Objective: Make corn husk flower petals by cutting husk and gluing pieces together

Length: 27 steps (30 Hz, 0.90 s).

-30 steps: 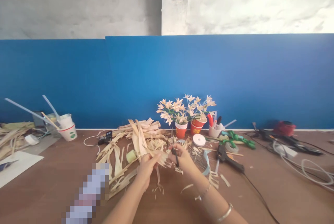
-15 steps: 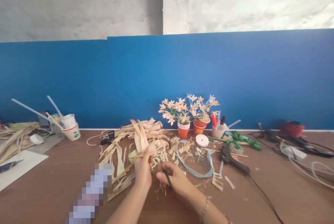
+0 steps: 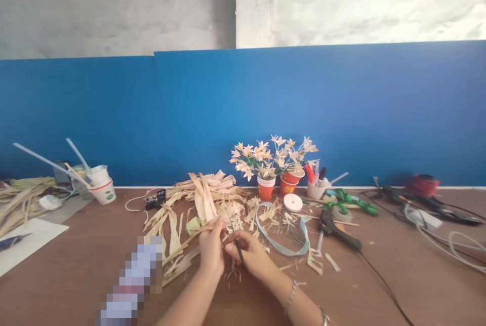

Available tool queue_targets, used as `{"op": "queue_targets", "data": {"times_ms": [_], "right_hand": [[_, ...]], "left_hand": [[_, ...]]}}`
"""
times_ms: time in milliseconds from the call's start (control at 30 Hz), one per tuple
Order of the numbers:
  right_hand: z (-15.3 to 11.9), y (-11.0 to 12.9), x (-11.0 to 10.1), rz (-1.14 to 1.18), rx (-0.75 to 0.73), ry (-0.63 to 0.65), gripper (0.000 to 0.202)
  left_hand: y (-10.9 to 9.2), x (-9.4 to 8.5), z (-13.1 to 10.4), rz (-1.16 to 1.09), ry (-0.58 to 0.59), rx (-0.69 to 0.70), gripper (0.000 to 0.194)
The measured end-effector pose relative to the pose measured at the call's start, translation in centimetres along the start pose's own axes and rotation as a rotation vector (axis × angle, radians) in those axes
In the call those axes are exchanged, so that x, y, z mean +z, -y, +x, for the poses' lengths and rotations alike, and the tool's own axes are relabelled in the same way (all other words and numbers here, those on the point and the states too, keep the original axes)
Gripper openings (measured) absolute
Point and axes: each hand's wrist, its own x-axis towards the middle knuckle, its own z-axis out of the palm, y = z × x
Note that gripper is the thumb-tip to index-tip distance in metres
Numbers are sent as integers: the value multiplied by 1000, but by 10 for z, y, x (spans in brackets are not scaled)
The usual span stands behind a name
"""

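My left hand point(image 3: 212, 250) is closed on a pale strip of dried corn husk point(image 3: 209, 225), pinched at the fingertips. Close beside it on the right, my right hand point(image 3: 250, 255) grips dark-handled scissors point(image 3: 238, 247). Their thin blades point up and away, past the left fingertips; the finger loops are hidden. Behind and left of my hands lies a heap of dried corn husks point(image 3: 205, 199). Small cut husk scraps point(image 3: 235, 214) are scattered around the hands.
Husk flowers point(image 3: 261, 156) stand in red paper cups point(image 3: 265, 192) near the blue partition point(image 3: 197, 113). A light-blue ribbon loop point(image 3: 283, 250), a white spool point(image 3: 293, 203) and a glue gun point(image 3: 334, 230) with a trailing cord lie right. White cups point(image 3: 102, 193) holding sticks stand left.
The scissors have tilted, and their blades now show rising beside the left fingertips. My right hand has moved slightly up and left; my left hand has shifted slightly right.
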Motion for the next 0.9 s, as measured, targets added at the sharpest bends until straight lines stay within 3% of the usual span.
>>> {"op": "queue_targets", "data": {"times_ms": [367, 600, 700, 900], "right_hand": [[0, 7, 6, -95, -8, -41, 38], [1, 9, 10, -143, 118, -45, 41], [2, 8, 7, -105, 110, -28, 43], [0, 6, -3, -29, 63, -131, 42]], "left_hand": [[2, -5, 7, 7, -99, 83, 32], [1, -6, 8, 11, -127, 105, 32], [0, -7, 9, 9, -100, 121, 30], [0, -8, 12, 61, 66, 81, 27]]}}
